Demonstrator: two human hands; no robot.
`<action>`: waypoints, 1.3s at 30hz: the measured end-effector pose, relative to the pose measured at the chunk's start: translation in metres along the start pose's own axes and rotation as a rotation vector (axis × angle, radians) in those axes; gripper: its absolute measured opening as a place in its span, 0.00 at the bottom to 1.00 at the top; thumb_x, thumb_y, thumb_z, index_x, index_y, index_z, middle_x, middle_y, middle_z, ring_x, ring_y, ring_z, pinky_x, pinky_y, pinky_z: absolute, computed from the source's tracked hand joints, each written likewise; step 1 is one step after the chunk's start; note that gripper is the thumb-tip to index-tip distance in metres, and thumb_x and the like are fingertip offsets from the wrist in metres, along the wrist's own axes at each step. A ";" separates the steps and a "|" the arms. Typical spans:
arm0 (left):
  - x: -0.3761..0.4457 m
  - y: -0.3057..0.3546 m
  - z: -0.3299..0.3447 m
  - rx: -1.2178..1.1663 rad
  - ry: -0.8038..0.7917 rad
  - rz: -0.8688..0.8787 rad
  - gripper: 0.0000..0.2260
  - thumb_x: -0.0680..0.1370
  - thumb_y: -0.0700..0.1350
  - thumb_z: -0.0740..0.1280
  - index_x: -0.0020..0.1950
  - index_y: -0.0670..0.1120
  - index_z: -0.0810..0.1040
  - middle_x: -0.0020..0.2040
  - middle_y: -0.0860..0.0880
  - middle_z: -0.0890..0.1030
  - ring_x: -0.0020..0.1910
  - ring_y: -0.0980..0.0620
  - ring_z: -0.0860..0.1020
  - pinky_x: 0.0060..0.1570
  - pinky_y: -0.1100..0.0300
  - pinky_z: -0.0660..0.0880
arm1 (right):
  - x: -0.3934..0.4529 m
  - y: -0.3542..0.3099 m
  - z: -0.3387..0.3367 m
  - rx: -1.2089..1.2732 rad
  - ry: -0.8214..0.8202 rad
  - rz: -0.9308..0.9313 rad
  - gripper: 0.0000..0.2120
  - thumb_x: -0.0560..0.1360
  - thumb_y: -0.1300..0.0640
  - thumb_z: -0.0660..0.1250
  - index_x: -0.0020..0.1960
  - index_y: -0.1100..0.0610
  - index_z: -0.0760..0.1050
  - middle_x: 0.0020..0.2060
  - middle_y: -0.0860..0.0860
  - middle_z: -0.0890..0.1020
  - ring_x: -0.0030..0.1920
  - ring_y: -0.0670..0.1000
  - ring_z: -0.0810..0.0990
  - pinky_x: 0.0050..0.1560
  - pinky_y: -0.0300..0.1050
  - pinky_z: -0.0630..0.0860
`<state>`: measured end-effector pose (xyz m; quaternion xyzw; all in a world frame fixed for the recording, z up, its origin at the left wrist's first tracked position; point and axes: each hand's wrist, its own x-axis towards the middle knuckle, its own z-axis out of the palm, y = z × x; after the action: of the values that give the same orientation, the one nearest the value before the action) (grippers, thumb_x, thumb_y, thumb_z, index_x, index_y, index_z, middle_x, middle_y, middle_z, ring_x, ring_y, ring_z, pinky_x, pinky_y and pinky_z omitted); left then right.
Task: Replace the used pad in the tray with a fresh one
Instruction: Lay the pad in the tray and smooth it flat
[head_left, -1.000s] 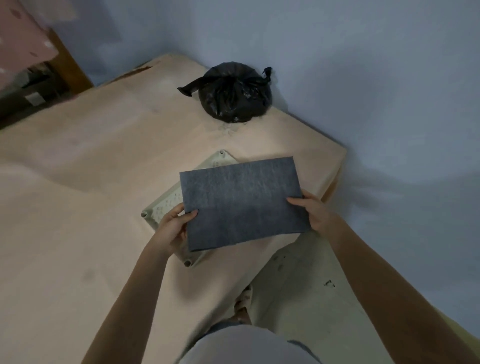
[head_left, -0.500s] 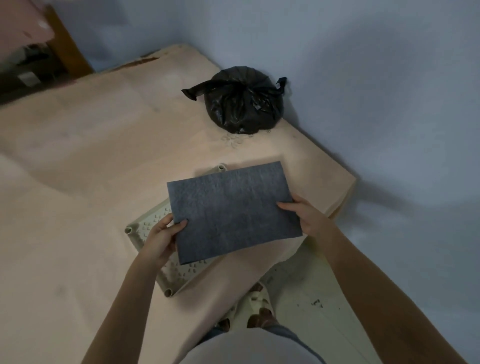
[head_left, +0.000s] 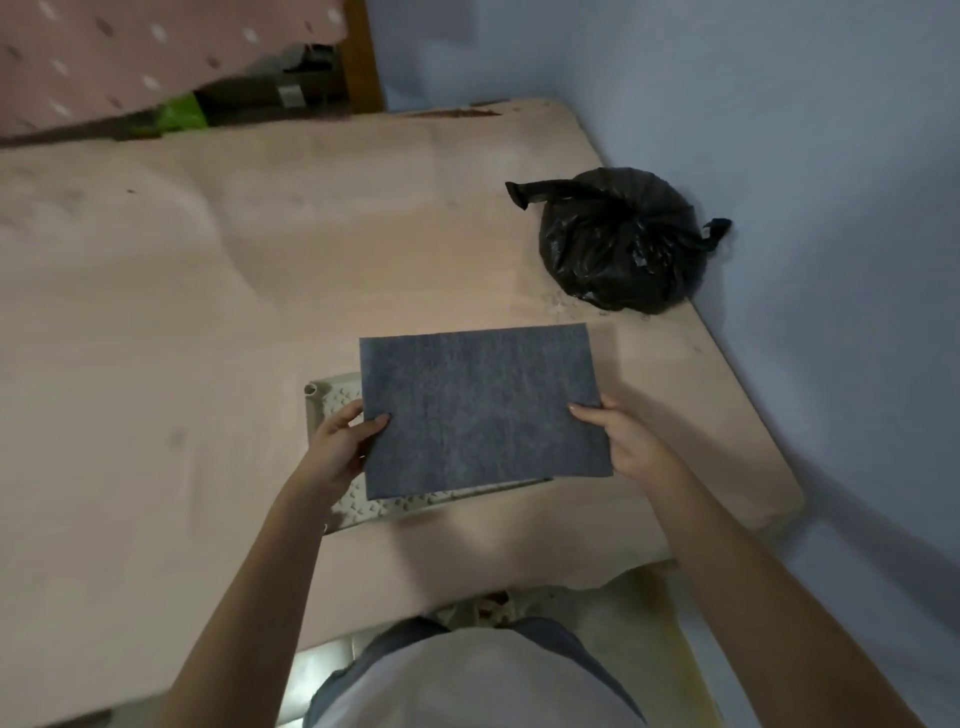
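**New Pad Held Over the Tray, Ready to Go In**

You hold a flat, dark grey felt pad (head_left: 483, 408), shaped like a rectangle, just above the tray. It is almost level and faces up at you. I think this is the fresh pad, because it looks clean and smooth.

Your left hand (head_left: 340, 441) pinches the pad's left edge, thumb on top and fingers tucked under. Your right hand (head_left: 621, 441) pinches the right edge the same way. Holding both sides keeps the soft pad stretched flat, so it does not flop or fold.

Under the pad sits the pale, cream plastic tray (head_left: 332, 400) with little bumps on its floor. You can see only its left side and its near strip; the pad hides the rest. The bumpy floor that shows is bare, so the old pad seems to be out already. I cannot tell what lies under the hidden part.

The tray rests on a wide, pinkish-tan board (head_left: 208, 364), close to the near edge, so you can reach it easily. The pad seems lined up with the tray's long sides, which should help it drop in straight. Next you likely need to lower it and press the corners down.

Farther back, near the blue wall (head_left: 779, 130), sits a tied black plastic bag (head_left: 618, 244). It is well apart from the tray. The used pad may be inside, but the bag is shut, so I cannot tell.
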<state>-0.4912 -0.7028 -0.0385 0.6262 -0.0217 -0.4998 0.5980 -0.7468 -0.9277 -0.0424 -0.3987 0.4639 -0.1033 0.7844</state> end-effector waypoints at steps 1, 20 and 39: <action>-0.002 -0.002 -0.001 -0.010 0.027 0.004 0.08 0.76 0.38 0.67 0.50 0.50 0.81 0.48 0.50 0.84 0.48 0.49 0.81 0.42 0.56 0.78 | 0.004 -0.001 0.002 -0.007 -0.015 0.014 0.21 0.74 0.61 0.68 0.67 0.57 0.72 0.60 0.56 0.79 0.59 0.58 0.78 0.53 0.54 0.77; -0.024 -0.008 -0.034 0.051 0.279 0.037 0.06 0.76 0.36 0.67 0.50 0.45 0.77 0.49 0.46 0.79 0.47 0.47 0.78 0.44 0.58 0.75 | 0.025 0.008 0.050 -0.163 -0.150 0.080 0.21 0.77 0.64 0.65 0.69 0.58 0.68 0.62 0.57 0.77 0.62 0.57 0.76 0.65 0.57 0.71; -0.001 -0.019 -0.034 0.063 0.284 0.011 0.13 0.77 0.33 0.65 0.59 0.43 0.75 0.54 0.45 0.79 0.51 0.47 0.77 0.52 0.53 0.74 | 0.019 0.005 0.053 -0.232 -0.103 0.049 0.19 0.77 0.67 0.63 0.68 0.60 0.68 0.64 0.58 0.75 0.64 0.58 0.74 0.62 0.53 0.72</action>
<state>-0.4805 -0.6724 -0.0597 0.7089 0.0441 -0.4021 0.5778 -0.6940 -0.9063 -0.0452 -0.4799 0.4413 -0.0092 0.7582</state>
